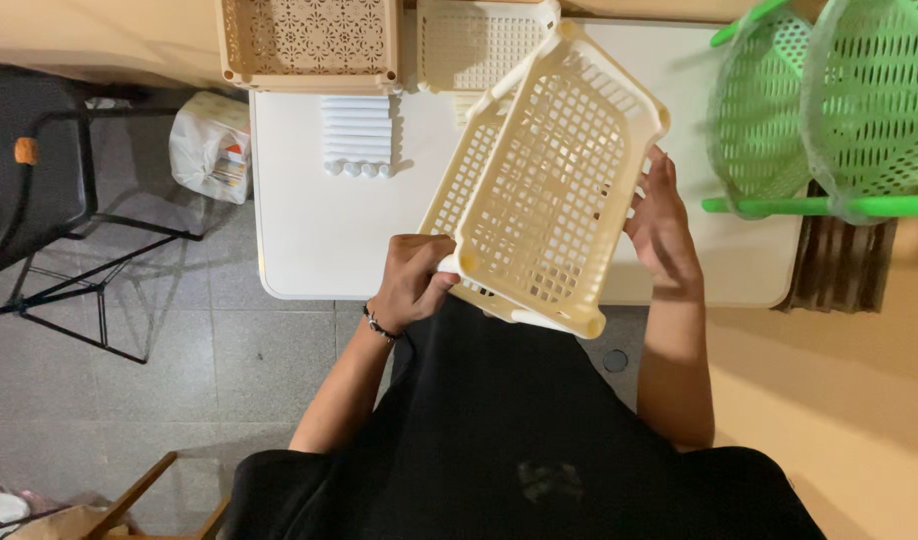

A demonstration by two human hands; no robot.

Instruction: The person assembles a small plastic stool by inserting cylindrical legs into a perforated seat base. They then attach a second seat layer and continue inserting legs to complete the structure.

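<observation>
White table (319, 240): left hand (411, 282), right hand (663, 228) grip cream basket (549, 180)

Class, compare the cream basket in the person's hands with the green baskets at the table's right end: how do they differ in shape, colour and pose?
The cream basket is rectangular; the green baskets are round. The cream basket is pale, the green baskets bright. The cream basket is held tilted above the table by the left hand and right hand; the green baskets are in no hand and stand on edge. Both are perforated plastic.
</observation>
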